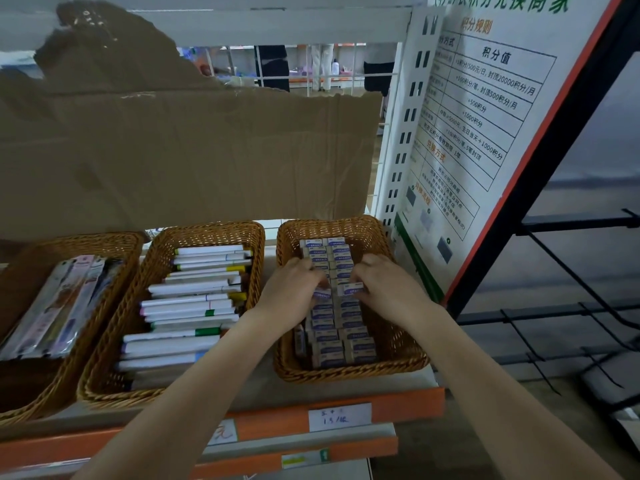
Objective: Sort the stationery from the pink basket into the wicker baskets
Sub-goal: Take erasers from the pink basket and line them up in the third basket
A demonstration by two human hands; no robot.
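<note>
both hands work in the right basket (398, 344) on the shelf (408, 400), over rows of erasers (341, 351). the right hand (384, 289) has a narrow grip, pinching one eraser (350, 289). the left hand (294, 289) curls onto another eraser (322, 294). markers (183, 320) fill the middle basket (110, 344); packets (55, 310) lie in the left basket (31, 393).
</note>
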